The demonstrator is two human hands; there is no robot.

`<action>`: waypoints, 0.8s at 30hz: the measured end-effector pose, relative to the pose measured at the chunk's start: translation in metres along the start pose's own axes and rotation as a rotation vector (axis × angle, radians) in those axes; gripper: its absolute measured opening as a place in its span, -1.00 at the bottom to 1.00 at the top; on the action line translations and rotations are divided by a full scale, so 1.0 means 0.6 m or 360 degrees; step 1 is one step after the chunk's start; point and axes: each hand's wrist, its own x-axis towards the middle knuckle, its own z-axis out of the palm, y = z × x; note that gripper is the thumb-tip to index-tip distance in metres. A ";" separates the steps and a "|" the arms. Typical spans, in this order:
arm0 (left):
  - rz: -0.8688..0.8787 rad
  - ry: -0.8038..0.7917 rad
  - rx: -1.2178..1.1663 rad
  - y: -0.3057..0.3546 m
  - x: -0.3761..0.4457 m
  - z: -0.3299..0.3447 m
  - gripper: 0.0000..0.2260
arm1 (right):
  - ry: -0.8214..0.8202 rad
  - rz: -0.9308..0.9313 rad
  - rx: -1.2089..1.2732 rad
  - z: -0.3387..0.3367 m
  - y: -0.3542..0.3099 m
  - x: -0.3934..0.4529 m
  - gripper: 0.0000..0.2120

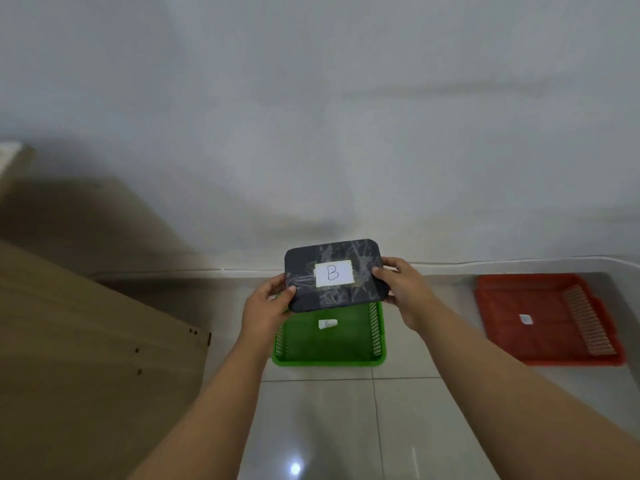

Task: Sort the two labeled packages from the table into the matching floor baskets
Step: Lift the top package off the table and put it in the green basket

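Beside the brown wooden table (pixel 86 341), 2 plastic baskets sit well apart on the pale tiled floor (pixel 329 427): a red slatted basket (pixel 554 355) and a green slatted basket (pixel 379 341). Above the green one hangs the dark, tape-wrapped rectangular package (pixel 334 275), the left hand (pixel 266 306) and right hand (pixel 398 289) each grasping 1 short edge. Released unevenly, it could tip and catch the rim. Its white label reads "B"; the green basket's tag seems to match, the red's is unreadable.
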 end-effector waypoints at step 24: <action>0.0130 -0.0112 0.0803 -0.521 0.456 0.036 -0.55 | 0.0203 0.0064 -0.0169 0.052 0.521 0.513 -0.54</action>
